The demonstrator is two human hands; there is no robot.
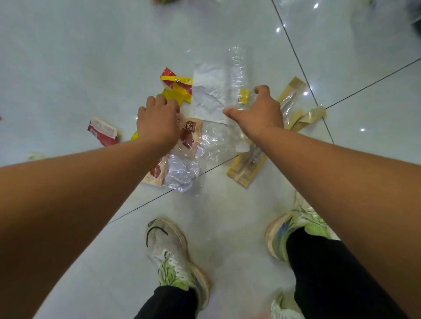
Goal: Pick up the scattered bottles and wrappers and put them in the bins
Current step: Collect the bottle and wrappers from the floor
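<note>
Litter lies scattered on the pale tiled floor in front of my feet. My left hand [157, 120] reaches down with its fingers curled onto a yellow wrapper [170, 96] beside a red and yellow wrapper [176, 80]. My right hand [257, 111] has thumb and fingers curved round the neck end of a clear plastic bottle [238, 72] with a yellow label, which lies over a crumpled white paper [206, 91]. Below the hands lie a brown snack wrapper [190, 134] and clear plastic film [182, 173]. No bin is in view.
Tan paper sleeves lie to the right [293, 91] and lower right [247, 166]. A red and white wrapper [102, 131] lies to the left. My two shoes [170, 248] [293, 225] stand just behind the pile. More litter shows at the top edge [164, 1].
</note>
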